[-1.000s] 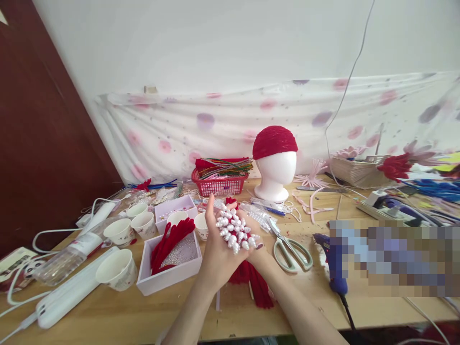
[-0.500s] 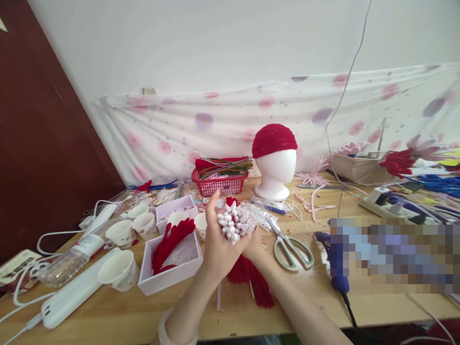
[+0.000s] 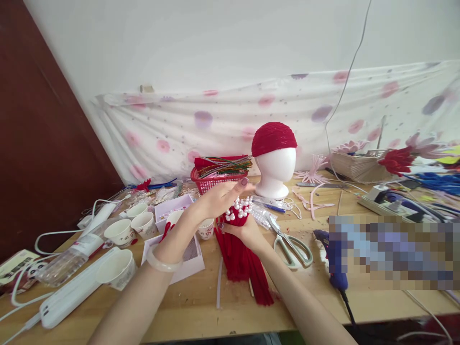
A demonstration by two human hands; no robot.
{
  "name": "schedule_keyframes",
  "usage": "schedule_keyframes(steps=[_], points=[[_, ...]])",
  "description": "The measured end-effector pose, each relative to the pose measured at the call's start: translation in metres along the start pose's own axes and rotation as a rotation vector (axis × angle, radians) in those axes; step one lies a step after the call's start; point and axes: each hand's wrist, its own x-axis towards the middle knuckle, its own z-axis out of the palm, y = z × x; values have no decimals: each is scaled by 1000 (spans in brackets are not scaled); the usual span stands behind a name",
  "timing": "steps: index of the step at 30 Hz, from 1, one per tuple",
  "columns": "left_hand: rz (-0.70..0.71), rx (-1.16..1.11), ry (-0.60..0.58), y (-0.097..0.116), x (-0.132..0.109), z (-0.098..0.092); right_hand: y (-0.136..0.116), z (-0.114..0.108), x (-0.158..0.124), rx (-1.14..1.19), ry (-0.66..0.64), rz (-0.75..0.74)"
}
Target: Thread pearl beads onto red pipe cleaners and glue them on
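Note:
My right hand (image 3: 245, 232) is closed round a bunch of red fuzzy stems (image 3: 235, 219), upright, with white pearl beads (image 3: 240, 209) at their tips. My left hand (image 3: 219, 197) is held over and beside the bead tips, its fingers stretched to the right and its thumb raised. Part of its fingers is hidden, and I cannot tell how firmly it touches the beads. Below the right hand, more red fuzzy stems (image 3: 247, 266) spread down over the table. Where the held stems end among these cannot be made out.
Scissors (image 3: 293, 247) and a blue glue gun (image 3: 337, 261) lie to the right. A white foam head (image 3: 276, 172) with a red wrapped cap and a red basket (image 3: 219, 182) stand behind. White boxes (image 3: 190, 268), paper cups (image 3: 117, 268) and a power strip (image 3: 77, 292) fill the left.
My left hand has moved up from cupping the beaded tips and now stretches across above them. The beads have turned from facing me to pointing upward. The right hand now shows round the stems.

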Motion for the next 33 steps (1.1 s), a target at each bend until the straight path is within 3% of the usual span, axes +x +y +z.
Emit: schedule_keyframes(steps=[2, 9, 25, 30, 33], points=[[-25, 53, -148, 4, 8, -5, -2, 0, 1, 32, -8, 17], [-92, 238, -377, 16, 32, -11, -11, -3, 1, 181, -34, 66], [-208, 218, -516, 13, 53, 7, -20, -6, 0, 454, 22, 122], [-257, 114, -565, 7, 64, -1, -16, -8, -2, 508, 8, 153], [-255, 39, -538, 3, 67, -10, -12, -10, -3, 531, -37, 179]])
